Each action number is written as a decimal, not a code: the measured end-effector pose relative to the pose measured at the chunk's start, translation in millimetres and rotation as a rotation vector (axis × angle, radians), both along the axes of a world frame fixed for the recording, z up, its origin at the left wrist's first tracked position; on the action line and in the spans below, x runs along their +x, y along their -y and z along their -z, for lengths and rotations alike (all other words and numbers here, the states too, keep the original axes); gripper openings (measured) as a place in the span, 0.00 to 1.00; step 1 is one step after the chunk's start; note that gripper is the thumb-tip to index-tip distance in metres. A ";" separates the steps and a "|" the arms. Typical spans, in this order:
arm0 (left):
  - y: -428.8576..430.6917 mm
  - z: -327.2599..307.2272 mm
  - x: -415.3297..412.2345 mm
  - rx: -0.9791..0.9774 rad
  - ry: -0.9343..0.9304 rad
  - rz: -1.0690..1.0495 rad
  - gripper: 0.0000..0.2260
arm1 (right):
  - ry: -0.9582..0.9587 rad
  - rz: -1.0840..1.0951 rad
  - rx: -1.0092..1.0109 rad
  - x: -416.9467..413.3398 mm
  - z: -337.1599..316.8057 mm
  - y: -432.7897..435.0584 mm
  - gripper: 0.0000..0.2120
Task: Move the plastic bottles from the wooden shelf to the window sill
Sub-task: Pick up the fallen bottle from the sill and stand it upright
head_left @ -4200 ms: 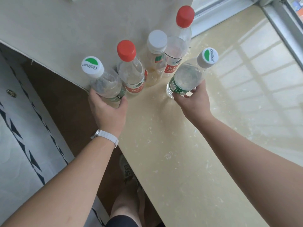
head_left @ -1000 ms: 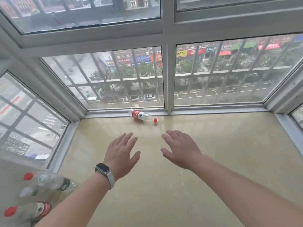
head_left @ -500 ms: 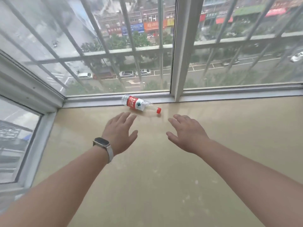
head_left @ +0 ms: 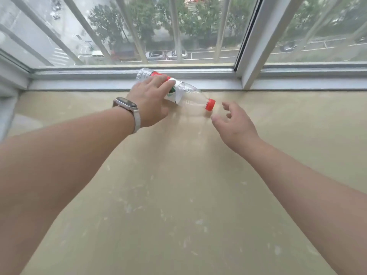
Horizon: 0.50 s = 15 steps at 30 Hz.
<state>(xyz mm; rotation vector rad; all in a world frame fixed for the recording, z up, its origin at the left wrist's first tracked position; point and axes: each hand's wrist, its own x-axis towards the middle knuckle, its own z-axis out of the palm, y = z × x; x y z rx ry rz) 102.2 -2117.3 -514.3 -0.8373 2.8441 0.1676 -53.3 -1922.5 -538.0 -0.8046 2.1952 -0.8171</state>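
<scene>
A clear plastic bottle (head_left: 193, 97) with a red cap (head_left: 210, 104) and a red-and-white label lies on its side on the beige window sill (head_left: 178, 195), close to the window's lower frame, cap pointing right and toward me. My left hand (head_left: 149, 101), a watch on its wrist, rests over the bottle's middle with the fingers curled across the label. My right hand (head_left: 234, 124) hovers just right of the cap, fingers spread, touching nothing. The wooden shelf and the other bottles are out of view.
The grey window frame (head_left: 139, 84) runs along the sill's far edge, with a vertical mullion (head_left: 254, 42) to the right and a side window (head_left: 8, 108) at the left. Bars, trees and parked cars show outside.
Both hands have reached forward to the lying bottle. The left hand now covers its label, and the right hand has come up beside the cap. The view has moved closer to the window.
</scene>
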 end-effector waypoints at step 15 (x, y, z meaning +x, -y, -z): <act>4.4 15.4 -15.7 0.064 0.046 -0.102 0.26 | 0.144 0.040 -0.080 23.1 11.0 14.4 0.26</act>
